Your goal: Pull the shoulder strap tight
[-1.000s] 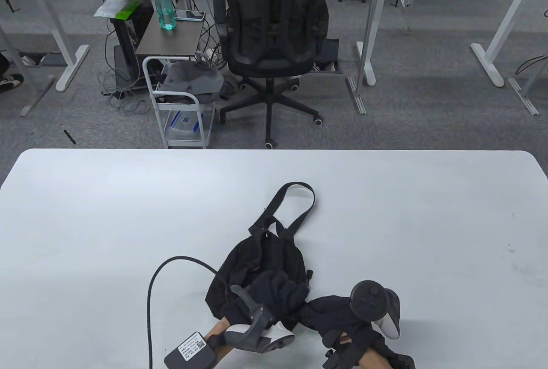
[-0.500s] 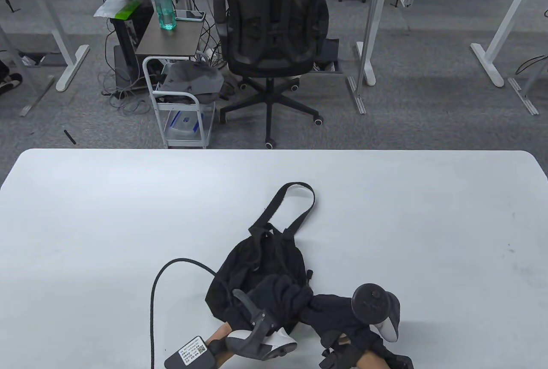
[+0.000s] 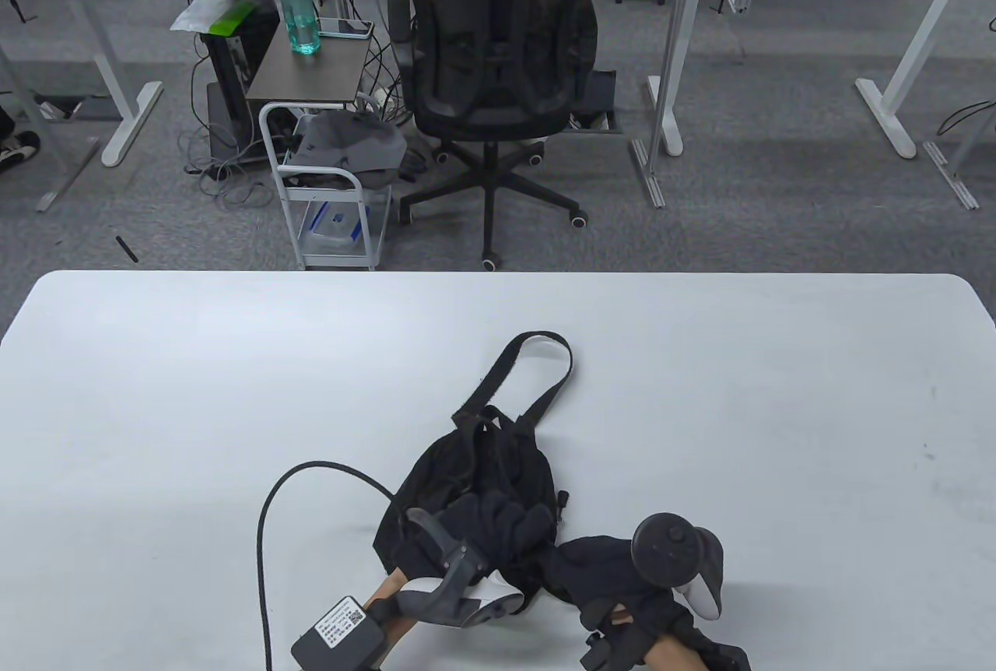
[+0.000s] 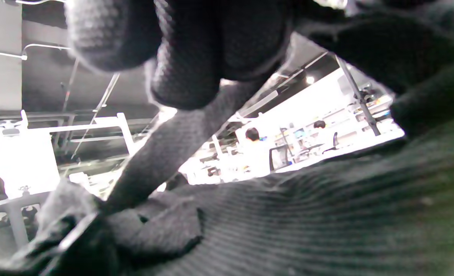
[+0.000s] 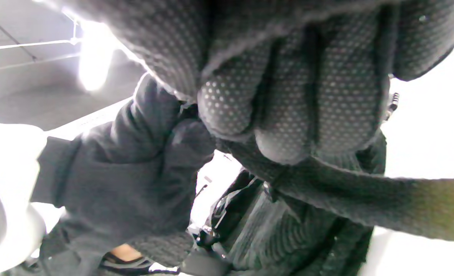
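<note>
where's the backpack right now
In the table view the black backpack lies near the table's front edge, slightly left of centre, under the left hand.

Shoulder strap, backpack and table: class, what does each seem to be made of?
Shoulder strap: looks like woven webbing, matte black, with fine ribbing.
Backpack: soft black fabric, probably nylon; it slumps and creases.
Table: smooth white top with a faint sheen, likely laminate.
</note>
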The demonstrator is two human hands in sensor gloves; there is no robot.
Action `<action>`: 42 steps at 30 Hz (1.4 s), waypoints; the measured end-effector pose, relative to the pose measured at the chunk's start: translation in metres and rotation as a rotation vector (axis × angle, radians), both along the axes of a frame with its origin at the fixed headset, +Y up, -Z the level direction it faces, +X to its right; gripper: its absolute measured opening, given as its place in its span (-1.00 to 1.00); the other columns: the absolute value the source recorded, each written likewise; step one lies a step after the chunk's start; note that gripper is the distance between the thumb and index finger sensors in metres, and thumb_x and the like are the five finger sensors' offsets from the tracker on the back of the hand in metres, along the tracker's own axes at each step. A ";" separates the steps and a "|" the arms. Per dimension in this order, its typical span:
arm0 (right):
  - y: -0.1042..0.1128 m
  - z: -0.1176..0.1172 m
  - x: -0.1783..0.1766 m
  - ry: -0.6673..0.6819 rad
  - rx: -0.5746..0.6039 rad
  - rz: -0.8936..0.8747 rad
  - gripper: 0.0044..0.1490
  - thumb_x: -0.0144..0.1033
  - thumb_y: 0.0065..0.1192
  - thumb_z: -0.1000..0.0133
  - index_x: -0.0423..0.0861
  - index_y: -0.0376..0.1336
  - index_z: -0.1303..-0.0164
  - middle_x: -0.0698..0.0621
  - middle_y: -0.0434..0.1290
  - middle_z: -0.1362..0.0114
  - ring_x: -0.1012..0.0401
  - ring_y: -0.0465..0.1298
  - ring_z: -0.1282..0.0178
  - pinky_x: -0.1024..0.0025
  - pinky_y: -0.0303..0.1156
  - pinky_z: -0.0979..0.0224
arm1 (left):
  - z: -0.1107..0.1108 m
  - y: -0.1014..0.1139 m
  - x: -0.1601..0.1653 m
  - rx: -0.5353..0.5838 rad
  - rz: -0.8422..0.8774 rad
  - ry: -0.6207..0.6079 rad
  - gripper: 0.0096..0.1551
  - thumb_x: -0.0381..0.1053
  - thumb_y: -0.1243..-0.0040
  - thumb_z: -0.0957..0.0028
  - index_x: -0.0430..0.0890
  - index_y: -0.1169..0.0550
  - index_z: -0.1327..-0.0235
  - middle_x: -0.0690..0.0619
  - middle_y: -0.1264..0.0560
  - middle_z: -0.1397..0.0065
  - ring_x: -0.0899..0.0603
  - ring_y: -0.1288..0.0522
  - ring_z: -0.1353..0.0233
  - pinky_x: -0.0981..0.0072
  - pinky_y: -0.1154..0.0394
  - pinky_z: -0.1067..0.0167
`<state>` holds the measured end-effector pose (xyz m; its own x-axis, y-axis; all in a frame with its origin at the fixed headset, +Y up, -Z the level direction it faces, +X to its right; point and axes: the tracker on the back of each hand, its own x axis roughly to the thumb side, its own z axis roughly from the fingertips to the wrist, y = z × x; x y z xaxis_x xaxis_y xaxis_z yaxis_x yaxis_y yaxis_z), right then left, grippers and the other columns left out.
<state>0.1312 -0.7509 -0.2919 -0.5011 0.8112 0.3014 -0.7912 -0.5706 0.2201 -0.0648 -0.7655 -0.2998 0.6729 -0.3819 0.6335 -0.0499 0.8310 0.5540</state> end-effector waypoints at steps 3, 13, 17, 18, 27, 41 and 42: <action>-0.001 0.000 0.004 -0.004 -0.014 -0.002 -0.56 -0.18 0.42 0.02 -0.29 0.65 0.35 -0.21 0.75 0.06 -0.13 0.73 0.10 -0.15 0.51 -0.11 | 0.006 0.001 0.002 0.035 -0.013 -0.010 -0.26 0.16 0.16 0.27 0.15 -0.31 -0.32 0.27 -0.67 0.10 0.04 -0.71 0.07 0.33 -0.67 0.13; 0.001 0.004 0.000 -0.003 0.035 -0.031 -0.53 -0.14 0.40 0.02 -0.28 0.63 0.31 -0.24 0.74 0.05 -0.14 0.72 0.10 -0.16 0.51 -0.11 | 0.023 0.010 0.016 -0.006 0.047 -0.080 -0.25 0.18 0.12 0.26 0.10 -0.32 -0.31 0.24 -0.68 0.09 0.05 -0.72 0.11 0.32 -0.67 0.14; 0.000 0.004 -0.001 0.014 0.022 -0.018 -0.54 -0.18 0.39 0.02 -0.29 0.64 0.35 -0.22 0.76 0.10 -0.12 0.74 0.14 -0.14 0.53 -0.09 | 0.022 0.009 0.015 0.001 0.034 -0.081 -0.25 0.16 0.15 0.29 0.14 -0.34 -0.30 0.25 -0.68 0.11 0.03 -0.72 0.09 0.27 -0.66 0.11; 0.000 0.004 -0.001 0.022 0.013 -0.013 -0.55 -0.19 0.39 0.02 -0.29 0.65 0.36 -0.21 0.76 0.11 -0.11 0.74 0.15 -0.14 0.53 -0.08 | 0.020 0.008 0.014 0.024 0.013 -0.087 -0.25 0.16 0.16 0.30 0.17 -0.34 -0.30 0.26 -0.68 0.12 0.04 -0.72 0.09 0.28 -0.66 0.11; 0.000 0.002 0.005 0.028 -0.013 0.003 -0.55 -0.20 0.41 0.02 -0.30 0.67 0.39 -0.20 0.78 0.14 -0.11 0.75 0.17 -0.13 0.54 -0.07 | -0.007 0.004 -0.011 -0.014 -0.001 0.020 -0.25 0.17 0.16 0.29 0.20 -0.32 -0.31 0.27 -0.67 0.17 0.05 -0.71 0.13 0.30 -0.65 0.16; 0.001 0.004 0.002 0.029 0.028 -0.040 -0.54 -0.14 0.44 0.04 -0.27 0.64 0.33 -0.21 0.75 0.06 -0.13 0.73 0.10 -0.15 0.52 -0.11 | 0.029 0.013 0.014 0.057 0.010 -0.092 -0.26 0.17 0.12 0.27 0.12 -0.33 -0.31 0.25 -0.67 0.16 0.04 -0.71 0.12 0.29 -0.65 0.14; 0.001 0.004 0.002 0.031 0.027 -0.033 -0.56 -0.15 0.44 0.04 -0.26 0.64 0.34 -0.20 0.76 0.07 -0.12 0.74 0.12 -0.14 0.53 -0.10 | 0.028 0.013 0.014 0.055 0.007 -0.097 -0.26 0.17 0.13 0.27 0.12 -0.33 -0.31 0.25 -0.68 0.15 0.04 -0.71 0.11 0.29 -0.65 0.14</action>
